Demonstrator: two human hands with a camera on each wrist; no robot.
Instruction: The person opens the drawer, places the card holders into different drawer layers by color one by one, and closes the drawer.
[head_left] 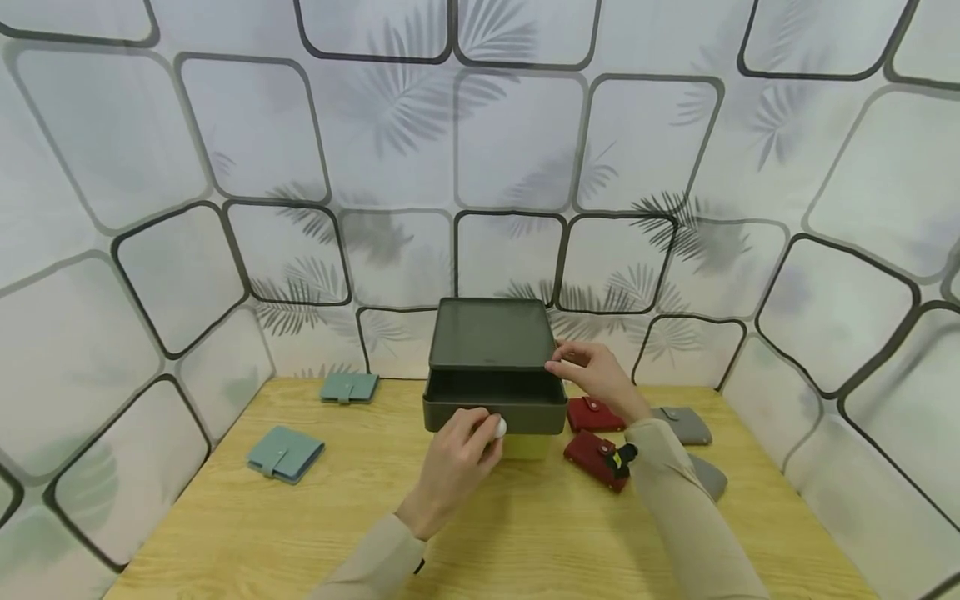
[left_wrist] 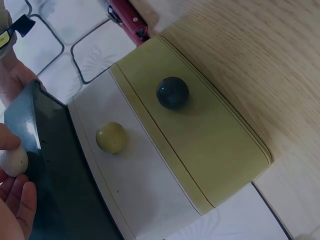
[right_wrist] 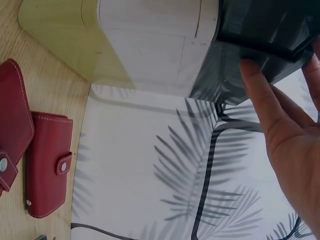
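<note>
A small drawer cabinet [head_left: 491, 333] with a dark green top stands at the back middle of the table. Its dark top drawer [head_left: 532, 419] is pulled out toward me, and the inside looks dark. My left hand [head_left: 461, 462] pinches the drawer's round white knob [left_wrist: 15, 161] between thumb and fingers. Below are a white drawer [left_wrist: 145, 185] with a yellow knob [left_wrist: 112, 138] and a yellow drawer [left_wrist: 215, 135] with a dark knob [left_wrist: 172, 93], both closed. At the cabinet's upper right side, my right hand [head_left: 596, 375] rests its fingertips against the dark casing.
Two teal snap wallets [head_left: 286, 454] lie apart on the left of the wooden table [head_left: 360, 508]. To the right, two red snap wallets [head_left: 596, 458] lie beside two grey ones [head_left: 684, 427], partly under my right forearm. A patterned curtain [head_left: 510, 142] surrounds the back and sides.
</note>
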